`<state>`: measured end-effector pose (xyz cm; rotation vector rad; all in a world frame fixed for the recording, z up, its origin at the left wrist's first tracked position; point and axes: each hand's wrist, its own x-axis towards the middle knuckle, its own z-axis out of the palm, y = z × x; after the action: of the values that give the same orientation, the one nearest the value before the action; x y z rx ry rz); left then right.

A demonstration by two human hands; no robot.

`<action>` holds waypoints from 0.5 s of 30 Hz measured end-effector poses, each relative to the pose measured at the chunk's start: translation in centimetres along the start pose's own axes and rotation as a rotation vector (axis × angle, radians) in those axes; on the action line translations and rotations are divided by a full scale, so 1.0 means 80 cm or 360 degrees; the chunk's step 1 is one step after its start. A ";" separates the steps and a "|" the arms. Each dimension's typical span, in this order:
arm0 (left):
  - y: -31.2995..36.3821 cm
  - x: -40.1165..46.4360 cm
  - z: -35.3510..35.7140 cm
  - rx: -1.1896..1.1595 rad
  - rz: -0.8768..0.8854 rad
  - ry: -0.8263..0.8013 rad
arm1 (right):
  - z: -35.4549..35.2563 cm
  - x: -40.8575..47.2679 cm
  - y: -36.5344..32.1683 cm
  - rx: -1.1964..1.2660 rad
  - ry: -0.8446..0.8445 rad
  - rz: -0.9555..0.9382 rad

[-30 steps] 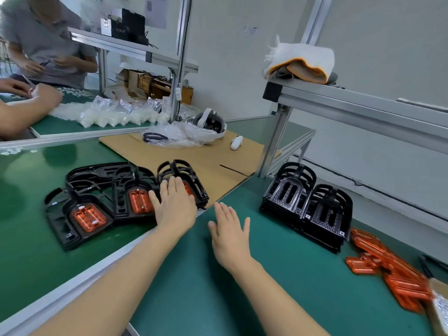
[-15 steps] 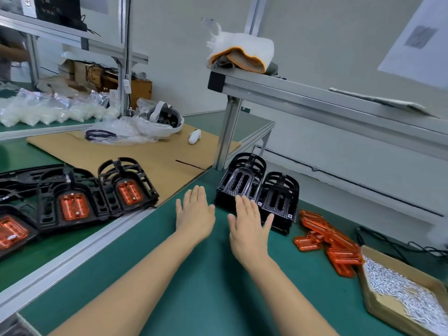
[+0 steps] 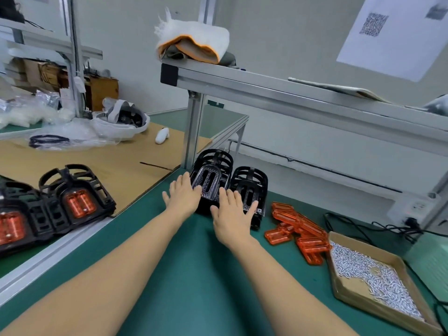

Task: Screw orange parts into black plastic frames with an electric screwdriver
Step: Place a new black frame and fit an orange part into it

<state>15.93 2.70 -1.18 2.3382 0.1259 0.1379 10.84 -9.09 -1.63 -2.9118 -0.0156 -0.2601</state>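
Two stacks of empty black plastic frames (image 3: 247, 187) stood side by side on green tabletop (image 3: 194, 275), near shelf post, slotted faces up. Loose pile of translucent orange parts (image 3: 297, 230) lay just right of stacks. Finished frames with orange parts fitted (image 3: 77, 202) lay flat, overlapping, well apart at left.

Both hands, left hand (image 3: 183, 198) and right hand (image 3: 231, 215), flat, fingers spread.

assembled frames (image 3: 14, 224) cut off at left edge, screws (image 3: 371, 280) too small to tell
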 end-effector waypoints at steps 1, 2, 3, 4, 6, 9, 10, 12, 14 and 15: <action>-0.001 0.003 0.002 -0.0012 -0.0015 -0.0004 | 0.002 0.003 0.000 -0.0004 -0.0003 0.0006; -0.002 0.006 0.004 -0.0034 -0.0029 -0.0006 | 0.003 0.005 0.000 -0.0005 -0.0002 0.0012; -0.003 0.009 0.004 -0.0093 -0.0040 -0.0010 | 0.004 0.007 0.000 -0.0006 0.0000 0.0018; -0.005 0.013 0.004 -0.0204 -0.0052 -0.0018 | 0.004 0.009 0.001 -0.0006 0.0000 0.0023; -0.007 0.022 -0.001 -0.0487 -0.0082 -0.0048 | 0.004 0.013 0.003 -0.0005 -0.0014 0.0025; -0.008 0.038 -0.009 -0.0847 -0.0156 -0.0136 | 0.003 0.019 0.003 -0.0016 -0.0039 0.0017; -0.008 0.042 -0.010 -0.0936 -0.0182 -0.0181 | 0.003 0.021 0.003 -0.0017 -0.0044 0.0014; -0.009 0.048 -0.008 -0.1026 -0.0202 -0.0283 | 0.004 0.022 0.001 -0.0017 -0.0047 0.0008; -0.011 0.048 -0.005 -0.1043 -0.0188 -0.0337 | 0.004 0.022 0.001 -0.0005 -0.0043 0.0006; -0.013 0.048 -0.003 -0.1035 -0.0181 -0.0333 | 0.004 0.021 0.000 0.0012 -0.0044 0.0007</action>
<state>19.63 4.11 -1.51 1.6792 0.0921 -0.1108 12.55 -9.08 -1.63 -2.9074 -0.0144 -0.2185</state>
